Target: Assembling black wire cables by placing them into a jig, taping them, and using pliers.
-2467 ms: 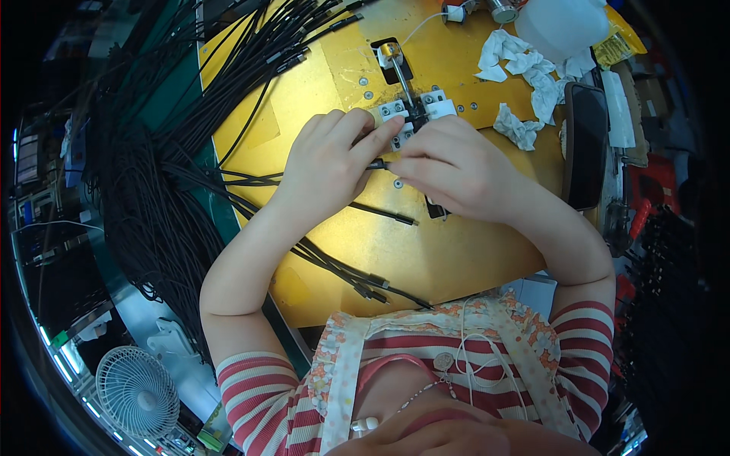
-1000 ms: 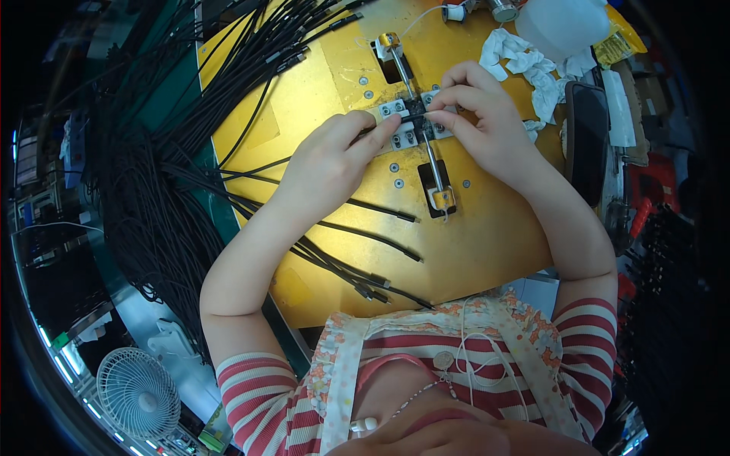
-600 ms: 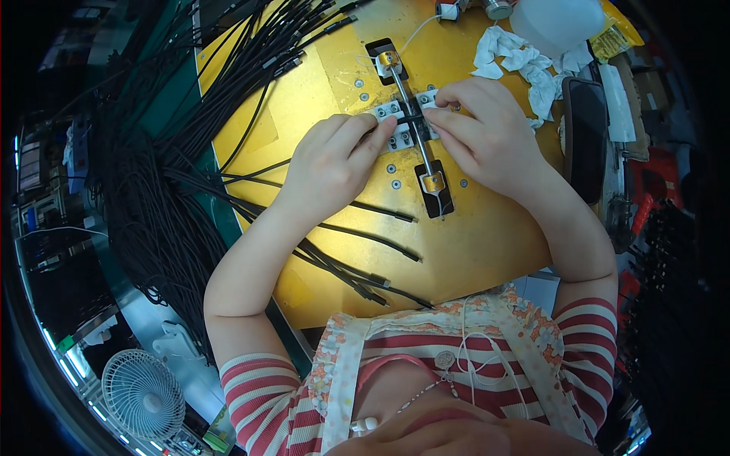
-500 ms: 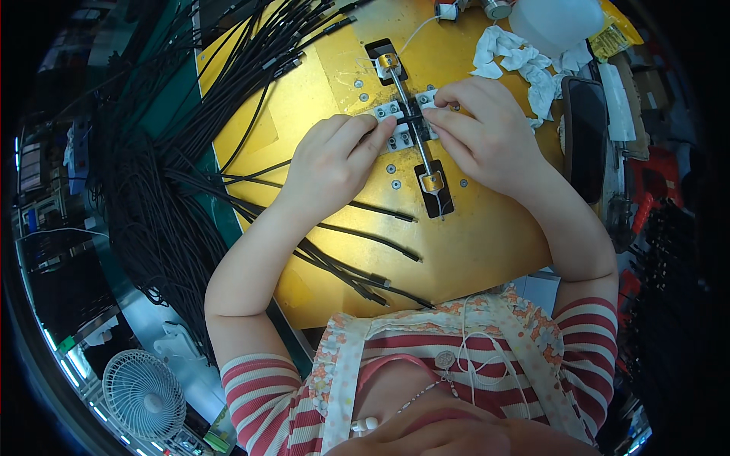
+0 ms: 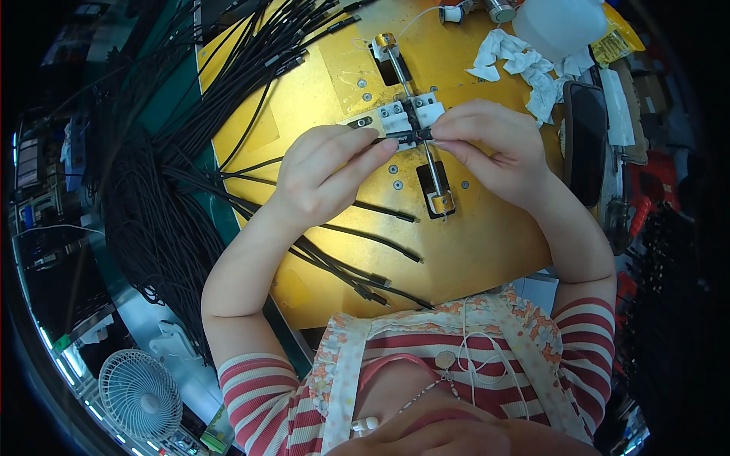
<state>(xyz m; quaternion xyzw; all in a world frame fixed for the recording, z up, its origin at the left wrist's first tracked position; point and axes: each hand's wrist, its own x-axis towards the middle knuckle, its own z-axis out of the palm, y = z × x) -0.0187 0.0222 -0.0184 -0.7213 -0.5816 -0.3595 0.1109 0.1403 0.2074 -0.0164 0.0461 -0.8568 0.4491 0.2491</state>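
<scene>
A black cable connector (image 5: 405,137) is pinched at its two ends between my hands, crossing over the near edge of a white screwed-down fixture block (image 5: 395,112). My left hand (image 5: 327,171) is closed on its left end, thumb against forefinger. From the right, my right hand (image 5: 498,144) pinches the other end with its fingertips. Beneath the connector runs a line of thin metal rods (image 5: 398,74), with a brass cylinder (image 5: 385,41) at the far end and another brass cylinder (image 5: 441,203) at the near end, by dark slots in the gold plate (image 5: 487,228).
A large bundle of black cables (image 5: 171,228) lies at left, with several cable ends (image 5: 391,248) reaching across the plate toward me. At the far right are crumpled white tissues (image 5: 532,68), a whitish translucent container (image 5: 559,26) and a dark phone (image 5: 584,140). A fan (image 5: 141,394) stands lower left.
Both hands have drawn slightly toward me, bringing the connector from the middle of the fixture block to its near edge. The two brass cylinders have moved outward, away from each other.
</scene>
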